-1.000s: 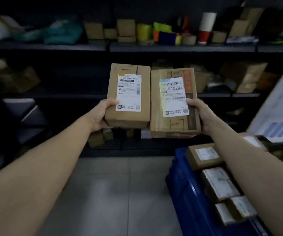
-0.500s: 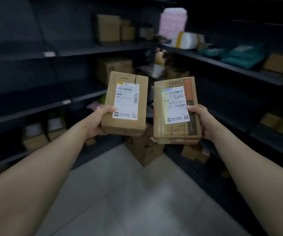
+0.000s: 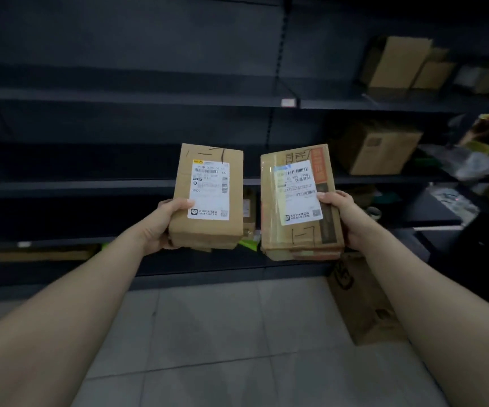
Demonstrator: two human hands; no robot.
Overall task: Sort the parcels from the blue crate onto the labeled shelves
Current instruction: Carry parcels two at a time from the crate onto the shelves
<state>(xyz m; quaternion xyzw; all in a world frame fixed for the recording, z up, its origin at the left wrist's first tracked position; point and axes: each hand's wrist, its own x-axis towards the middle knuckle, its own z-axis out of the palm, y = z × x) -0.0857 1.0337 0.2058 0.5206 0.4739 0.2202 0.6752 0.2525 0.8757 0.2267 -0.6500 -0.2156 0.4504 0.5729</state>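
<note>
Fingers of the left hand [image 3: 161, 227] wrap the lower left edge of a brown parcel [image 3: 208, 198]. The thumb lies flat on the front, touching the corner of the white label; the other fingers are hidden behind. Opposite, the right hand [image 3: 346, 221] grips a taped parcel [image 3: 299, 201] by its right edge, thumb on the label, remaining fingers out of sight.

Head view: both parcels are upright at frame centre, labels facing the camera. The brown one sits at 9 o'clock of the taped one, a narrow gap between them. Dark shelves [image 3: 119, 186] run behind at 12 o'clock, with a small white tag [image 3: 288, 102] on one shelf edge. Cardboard boxes [image 3: 396, 66] sit on a shelf at 2 o'clock, another box [image 3: 381, 148] one shelf lower. A large carton [image 3: 363, 304] stands on the tiled floor [image 3: 208, 333] at 4 o'clock, partly behind the right forearm.
</note>
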